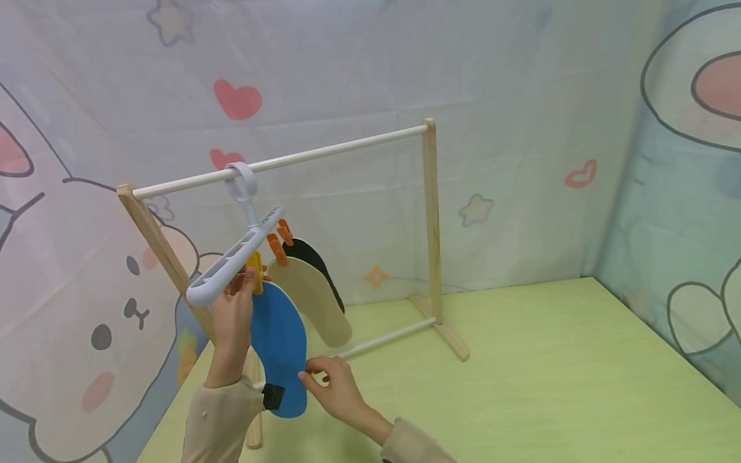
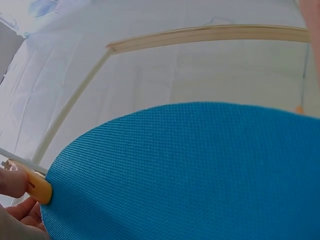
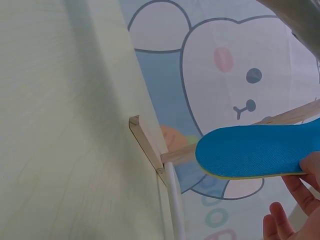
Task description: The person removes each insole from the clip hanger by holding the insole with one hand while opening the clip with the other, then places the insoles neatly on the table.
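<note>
A blue insole (image 1: 279, 347) hangs upright below a pale grey hanger (image 1: 231, 260), its top edge in a yellow clip (image 1: 255, 270). My left hand (image 1: 233, 315) pinches this clip just under the hanger bar; the left wrist view shows thumb and fingers on the yellow clip (image 2: 41, 190) at the insole's rim. With thumb and fingertips, my right hand (image 1: 340, 389) pinches the insole's lower right edge. The right wrist view shows the blue insole (image 3: 250, 152) with a thin yellow edge. Behind it, a beige insole (image 1: 309, 299) and a black insole (image 1: 312, 257) hang from orange clips (image 1: 278, 249).
The hanger hooks over the white top rod (image 1: 336, 151) of a rack with wooden posts (image 1: 432, 225). A lower white rod (image 1: 384, 339) joins its wooden feet (image 1: 451, 339). The rack stands on a light green table (image 1: 538, 373), with printed cloth walls (image 1: 509, 96) behind and at both sides.
</note>
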`<state>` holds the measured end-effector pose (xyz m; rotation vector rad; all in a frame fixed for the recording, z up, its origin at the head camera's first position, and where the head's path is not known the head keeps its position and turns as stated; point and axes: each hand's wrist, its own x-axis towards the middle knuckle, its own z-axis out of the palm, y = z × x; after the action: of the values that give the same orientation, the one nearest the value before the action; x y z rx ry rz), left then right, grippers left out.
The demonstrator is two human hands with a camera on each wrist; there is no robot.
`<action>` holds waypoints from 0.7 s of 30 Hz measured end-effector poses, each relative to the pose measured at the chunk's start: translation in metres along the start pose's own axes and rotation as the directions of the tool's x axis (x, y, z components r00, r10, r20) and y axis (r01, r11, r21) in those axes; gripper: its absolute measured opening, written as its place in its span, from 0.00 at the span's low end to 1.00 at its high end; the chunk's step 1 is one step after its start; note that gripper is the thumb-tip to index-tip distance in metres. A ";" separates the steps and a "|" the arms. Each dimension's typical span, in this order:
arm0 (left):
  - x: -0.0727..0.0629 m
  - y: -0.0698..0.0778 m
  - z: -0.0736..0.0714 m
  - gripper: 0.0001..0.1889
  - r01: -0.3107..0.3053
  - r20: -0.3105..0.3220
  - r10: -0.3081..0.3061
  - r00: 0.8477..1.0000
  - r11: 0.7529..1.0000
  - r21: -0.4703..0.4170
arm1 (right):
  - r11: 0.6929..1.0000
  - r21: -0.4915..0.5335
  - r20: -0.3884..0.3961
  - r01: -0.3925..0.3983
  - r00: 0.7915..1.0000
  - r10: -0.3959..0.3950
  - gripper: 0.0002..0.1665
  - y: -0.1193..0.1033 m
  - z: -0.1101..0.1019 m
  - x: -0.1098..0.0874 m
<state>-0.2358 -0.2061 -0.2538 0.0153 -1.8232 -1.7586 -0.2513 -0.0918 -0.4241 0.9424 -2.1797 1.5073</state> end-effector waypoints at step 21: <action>0.004 -0.002 -0.001 0.07 -0.076 -0.003 0.076 0.997 0.991 -0.111 | 0.999 -0.015 -0.021 0.031 0.999 -0.031 0.07 0.008 0.000 -0.004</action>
<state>-0.2393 -0.2090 -0.2544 -0.0979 -1.7013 -1.8040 -0.2542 -0.0888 -0.4321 0.9467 -2.1484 1.4792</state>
